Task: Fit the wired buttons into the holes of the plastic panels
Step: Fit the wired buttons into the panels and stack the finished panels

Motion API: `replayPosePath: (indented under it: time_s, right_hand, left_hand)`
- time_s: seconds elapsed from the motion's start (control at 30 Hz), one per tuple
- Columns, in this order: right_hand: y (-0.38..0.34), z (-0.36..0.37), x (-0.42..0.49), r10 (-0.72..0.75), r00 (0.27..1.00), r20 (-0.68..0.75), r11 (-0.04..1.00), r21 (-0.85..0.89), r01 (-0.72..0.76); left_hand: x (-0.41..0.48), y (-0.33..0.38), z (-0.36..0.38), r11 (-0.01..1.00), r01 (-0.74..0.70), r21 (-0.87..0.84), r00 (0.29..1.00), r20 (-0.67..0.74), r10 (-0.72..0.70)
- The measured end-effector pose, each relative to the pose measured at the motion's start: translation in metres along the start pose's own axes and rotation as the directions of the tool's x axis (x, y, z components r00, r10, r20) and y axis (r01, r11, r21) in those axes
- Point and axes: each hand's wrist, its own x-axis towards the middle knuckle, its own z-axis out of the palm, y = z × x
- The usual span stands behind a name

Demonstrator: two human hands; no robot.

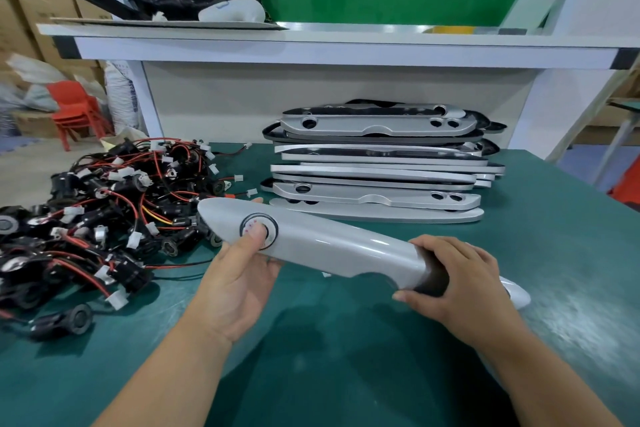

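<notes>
Step in hand: seating a wired button [259,219] in the round hole at the left end of the silver plastic panel [332,246]. The panel is held face-up just above the green tabletop [311,340], near centre, left end pointing far-left.

Left hand [239,281] wraps the left end, thumb [254,234] pressing on the button face, fingers underneath; one fingertip shows past the far edge. Right hand [460,277] grips the right part of the panel, fingers over the top, thumb on the near edge.

To do it well, my read:
- Push square to the panel face. A tilted push could jam the black ring on one side.
- Back the push with the fingers under the hole, so the panel doesn't flex.
- Right hand only steadies; don't twist the panel.
- Check that the ring sits flush all round. The thumb hides the near part, so can't tell yet.
- The wire isn't visible here; keep it from getting pinched underneath.

Supply: pile of wired buttons [104,211] at left, stack of panels [377,163] at far centre-right.
</notes>
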Motion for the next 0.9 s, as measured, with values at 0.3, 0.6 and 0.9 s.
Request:
replayPosePath:
  time_s: [0.3, 0.6, 0.9]
  right_hand:
    - [-0.004, -0.002, -0.002, 0.012, 1.000, 0.026, 1.000, 0.014, -0.013]
    - [-0.103, 0.020, 0.022, -0.242, 0.963, -0.118, 0.962, 0.105, 0.254]
    - [-0.110, 0.034, 0.031, -0.169, 0.953, -0.252, 0.951, 0.212, 0.225]
  left_hand:
    - [0.000, 0.000, 0.003, 0.970, -0.156, 0.184, 0.971, -0.150, 0.184]
    - [-0.007, -0.020, 0.017, 0.982, -0.114, 0.150, 0.993, 0.004, 0.115]
    - [-0.007, -0.018, 0.019, 0.978, -0.063, 0.197, 0.998, 0.041, 0.056]
